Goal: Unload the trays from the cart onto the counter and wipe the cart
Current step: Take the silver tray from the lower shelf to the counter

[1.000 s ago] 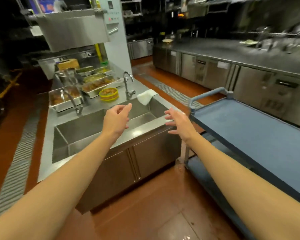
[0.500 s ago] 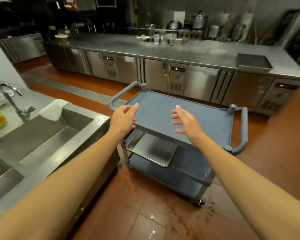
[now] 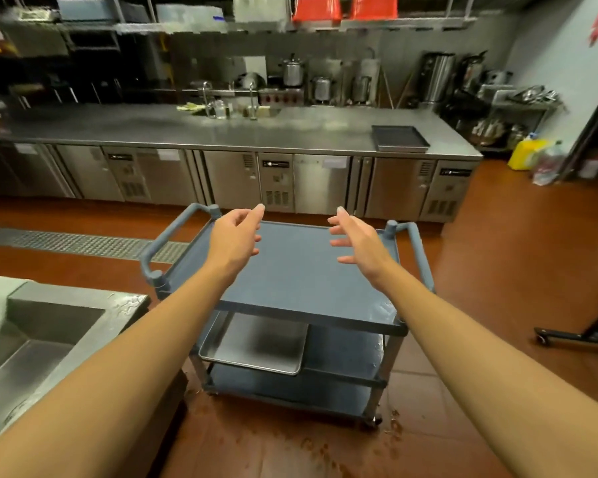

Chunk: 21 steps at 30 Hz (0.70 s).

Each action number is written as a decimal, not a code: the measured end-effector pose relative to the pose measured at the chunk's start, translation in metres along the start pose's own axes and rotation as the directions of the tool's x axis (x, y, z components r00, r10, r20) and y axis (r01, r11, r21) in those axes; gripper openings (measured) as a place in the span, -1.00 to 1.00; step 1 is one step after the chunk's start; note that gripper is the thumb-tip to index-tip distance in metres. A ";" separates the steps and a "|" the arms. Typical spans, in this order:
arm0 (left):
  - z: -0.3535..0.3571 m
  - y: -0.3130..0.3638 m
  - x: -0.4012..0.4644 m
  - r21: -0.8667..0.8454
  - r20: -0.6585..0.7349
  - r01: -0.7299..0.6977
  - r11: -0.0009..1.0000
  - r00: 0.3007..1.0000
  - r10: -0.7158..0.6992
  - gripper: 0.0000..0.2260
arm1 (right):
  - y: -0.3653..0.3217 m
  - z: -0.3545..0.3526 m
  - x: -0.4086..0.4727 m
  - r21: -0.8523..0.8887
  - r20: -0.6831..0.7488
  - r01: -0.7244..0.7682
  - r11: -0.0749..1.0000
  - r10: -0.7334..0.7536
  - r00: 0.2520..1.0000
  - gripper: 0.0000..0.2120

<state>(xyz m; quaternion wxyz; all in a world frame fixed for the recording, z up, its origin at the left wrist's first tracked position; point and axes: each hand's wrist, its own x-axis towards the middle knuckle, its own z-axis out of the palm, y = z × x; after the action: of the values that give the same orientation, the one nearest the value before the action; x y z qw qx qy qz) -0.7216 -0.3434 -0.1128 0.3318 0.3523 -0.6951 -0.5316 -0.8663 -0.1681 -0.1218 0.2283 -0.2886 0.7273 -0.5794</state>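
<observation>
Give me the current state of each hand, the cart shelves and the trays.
Left hand: open, holding nothing, above the cart.
Right hand: open, holding nothing.
Cart top shelf: bare.
Steel tray: on the middle shelf, not yet unloaded.
Dark tray: on the far counter.

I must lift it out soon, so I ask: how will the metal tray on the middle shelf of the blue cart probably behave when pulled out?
The metal tray looks like stiff sheet steel, so it should not flex. It appears shallow and empty, so probably light. The wet floor suggests it may be slippery.
</observation>
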 end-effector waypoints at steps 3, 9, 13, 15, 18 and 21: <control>-0.009 -0.012 0.025 0.000 0.052 -0.002 1.000 0.999 0.002 -0.68 | 0.000 0.020 0.013 -0.008 -0.030 -0.020 1.000 0.020 0.999 -0.44; -0.053 -0.037 0.085 0.013 0.161 -0.051 0.999 0.986 0.048 -0.76 | -0.001 0.084 0.039 0.001 -0.131 -0.072 0.997 0.071 0.989 -0.43; -0.093 -0.049 0.126 0.028 0.201 -0.079 0.997 0.977 0.071 -0.74 | -0.007 0.136 0.052 0.020 -0.193 -0.111 0.994 0.113 0.975 -0.42; -0.112 -0.058 0.145 0.040 0.232 -0.066 0.997 0.971 0.055 -0.70 | -0.004 0.162 0.056 0.031 -0.218 -0.130 0.991 0.134 0.967 -0.43; -0.126 -0.080 0.162 0.064 0.288 -0.040 0.997 0.957 0.020 -0.71 | 0.009 0.192 0.055 0.034 -0.229 -0.169 0.985 0.172 0.958 -0.45; -0.129 -0.109 0.165 0.066 0.357 -0.011 0.998 0.934 -0.013 -0.79 | 0.034 0.210 0.054 0.041 -0.224 -0.207 0.978 0.211 0.951 -0.45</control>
<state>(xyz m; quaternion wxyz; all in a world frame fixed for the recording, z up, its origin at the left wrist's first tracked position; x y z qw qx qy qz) -0.6869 -0.5681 -0.1770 0.1877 0.2610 -0.7610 -0.5635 -0.7709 -0.3486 -0.2015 0.2060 -0.1400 0.7702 -0.5872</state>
